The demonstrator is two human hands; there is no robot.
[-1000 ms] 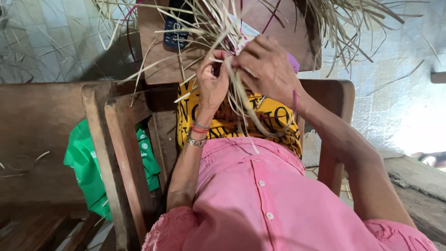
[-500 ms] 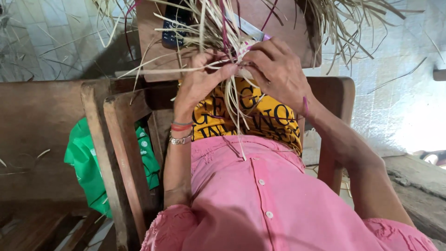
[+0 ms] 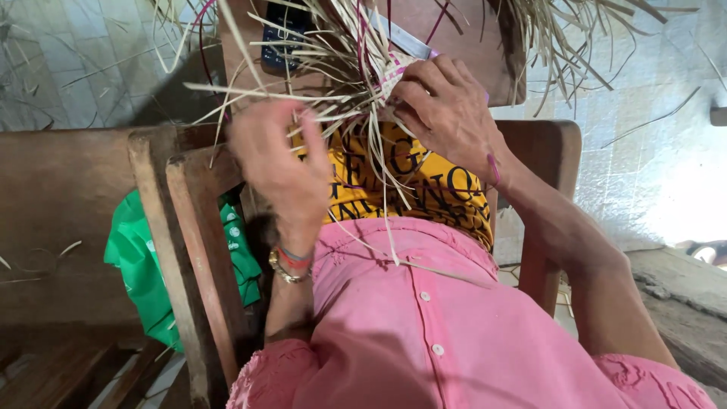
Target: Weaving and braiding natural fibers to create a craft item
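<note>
We are working a bundle of pale straw strips [image 3: 356, 68] in the upper middle of the frame, above a yellow cloth [image 3: 401, 182] lying on our lap; our right hand [image 3: 447, 113] is closing its fingers [image 3: 413, 87] on the woven start, where pale and pink strips are crossing, and it is pinching that spot firmly; our left hand [image 3: 276, 163] is sitting lower and left of it, blurred, fingers curled, and we cannot tell for sure whether it is gripping a strip, though several are running past it. We are judging the strips to be very light, thin and springy; they are bending freely along their length yet are likely to crease or split if folded sharply, and their smooth faces are probably slipping against one another; so the safest hold is looking like the crossing point itself, pinched flat, with single strips taken near the weave rather than at their loose ends. A dark phone [image 3: 284, 34] is lying on a wooden board [image 3: 469, 38] behind; a green bag [image 3: 140, 257] is showing past the chair [image 3: 189, 227] at left.
</note>
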